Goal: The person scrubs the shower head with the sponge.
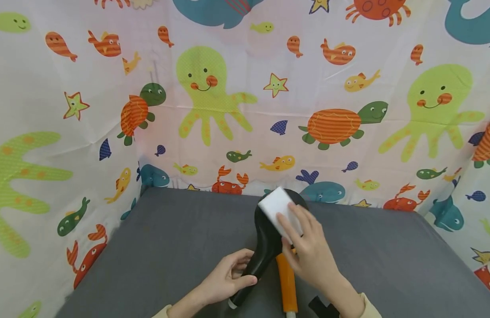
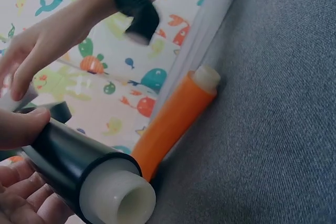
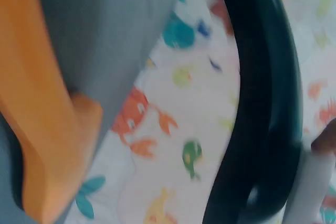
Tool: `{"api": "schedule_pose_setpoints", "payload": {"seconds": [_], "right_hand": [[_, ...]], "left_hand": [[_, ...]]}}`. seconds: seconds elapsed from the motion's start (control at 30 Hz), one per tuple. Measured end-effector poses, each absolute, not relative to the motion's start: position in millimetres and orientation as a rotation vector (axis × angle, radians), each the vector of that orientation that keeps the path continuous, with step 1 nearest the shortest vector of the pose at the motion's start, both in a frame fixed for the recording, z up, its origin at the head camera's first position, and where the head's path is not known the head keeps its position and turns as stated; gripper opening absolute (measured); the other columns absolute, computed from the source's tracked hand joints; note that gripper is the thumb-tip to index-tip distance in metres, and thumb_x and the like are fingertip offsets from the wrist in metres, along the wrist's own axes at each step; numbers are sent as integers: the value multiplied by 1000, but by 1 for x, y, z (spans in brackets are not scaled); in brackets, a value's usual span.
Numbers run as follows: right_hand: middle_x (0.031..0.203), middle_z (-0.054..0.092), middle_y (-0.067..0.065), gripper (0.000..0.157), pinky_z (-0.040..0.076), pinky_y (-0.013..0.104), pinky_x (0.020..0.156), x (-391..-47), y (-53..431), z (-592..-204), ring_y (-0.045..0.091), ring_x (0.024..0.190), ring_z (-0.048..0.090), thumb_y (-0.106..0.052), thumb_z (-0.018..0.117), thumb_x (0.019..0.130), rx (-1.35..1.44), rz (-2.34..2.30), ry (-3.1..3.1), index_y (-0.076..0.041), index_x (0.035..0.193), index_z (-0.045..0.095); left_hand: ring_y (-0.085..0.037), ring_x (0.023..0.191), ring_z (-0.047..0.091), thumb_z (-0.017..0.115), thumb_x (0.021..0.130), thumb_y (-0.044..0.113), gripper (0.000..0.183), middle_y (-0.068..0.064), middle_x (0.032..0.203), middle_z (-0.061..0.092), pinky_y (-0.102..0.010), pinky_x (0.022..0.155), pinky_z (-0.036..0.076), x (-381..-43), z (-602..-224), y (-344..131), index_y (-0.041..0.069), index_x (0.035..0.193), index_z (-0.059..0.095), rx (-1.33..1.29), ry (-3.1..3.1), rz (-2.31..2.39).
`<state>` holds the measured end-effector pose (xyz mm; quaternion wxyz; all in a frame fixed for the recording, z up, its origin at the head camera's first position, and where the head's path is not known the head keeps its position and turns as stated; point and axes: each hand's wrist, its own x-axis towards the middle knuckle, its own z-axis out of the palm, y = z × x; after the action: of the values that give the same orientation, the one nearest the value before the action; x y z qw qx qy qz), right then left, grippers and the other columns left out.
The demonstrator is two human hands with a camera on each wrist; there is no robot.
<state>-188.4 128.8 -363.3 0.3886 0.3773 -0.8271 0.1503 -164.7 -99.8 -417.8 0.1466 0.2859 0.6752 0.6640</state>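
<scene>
My left hand (image 1: pixel 228 276) grips the black handheld shower head (image 1: pixel 266 238) low on its handle, thumb across the front. The head tilts up and away to the right. In the left wrist view, the white hollow connector (image 2: pixel 118 198) at the handle's end points toward the camera. A white sponge block (image 1: pixel 276 207) lies against the shower head's face, pinched between the fingers and thumb of my right hand (image 1: pixel 310 249). The right wrist view shows the curved black body (image 3: pixel 268 103) with the sponge (image 3: pixel 310 187) at its edge, slightly blurred.
An orange handheld shower head (image 1: pixel 286 285) with a white end lies on the grey cloth-covered table (image 1: pixel 181 229), just behind and right of the black one. A curtain (image 1: pixel 253 115) printed with sea animals encloses the back and sides. A black camera strap (image 1: pixel 322 307) is on the right wrist.
</scene>
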Motion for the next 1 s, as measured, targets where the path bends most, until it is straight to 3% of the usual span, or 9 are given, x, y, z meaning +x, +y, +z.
{"api": "schedule_pose_setpoints", "payload": {"seconds": [0.2,0.43,0.53,0.8,1.0], "right_hand": [[135,43,21,42,38,46,87,-180,118,-368,38,119,42,-25,34,95,1255,286,-1987,-9,126,56],[135,39,26,50,43,59,83,-198,133,-353,44,114,41,-38,33,98,784,431,-2102,-6,132,50],[133,39,29,52,45,61,80,-196,134,-352,46,110,42,-39,32,99,723,422,-2124,-3,132,48],[137,42,21,43,42,49,88,-180,121,-367,38,119,41,-29,33,98,1196,277,-2009,-10,130,54],[134,41,25,47,47,55,80,-195,136,-359,41,113,43,-36,36,98,856,427,-2066,-6,131,52]], "left_hand": [[-23,106,58,61,90,13,47,-20,123,54,-29,81,52,-164,-418,-100,-5,130,44,832,2040,1876],[-15,95,62,63,88,10,35,-13,112,61,-23,78,52,-163,-421,-97,4,121,53,876,2063,1854],[-14,95,62,63,88,8,34,-13,111,61,-23,78,52,-161,-423,-97,6,121,53,884,2076,1858],[-14,95,62,63,88,9,37,-19,109,60,-24,76,52,-161,-424,-95,-3,120,50,914,2080,1889],[-15,92,63,63,88,11,33,-14,107,62,-25,77,52,-160,-425,-96,4,119,53,870,2086,1879]]}}
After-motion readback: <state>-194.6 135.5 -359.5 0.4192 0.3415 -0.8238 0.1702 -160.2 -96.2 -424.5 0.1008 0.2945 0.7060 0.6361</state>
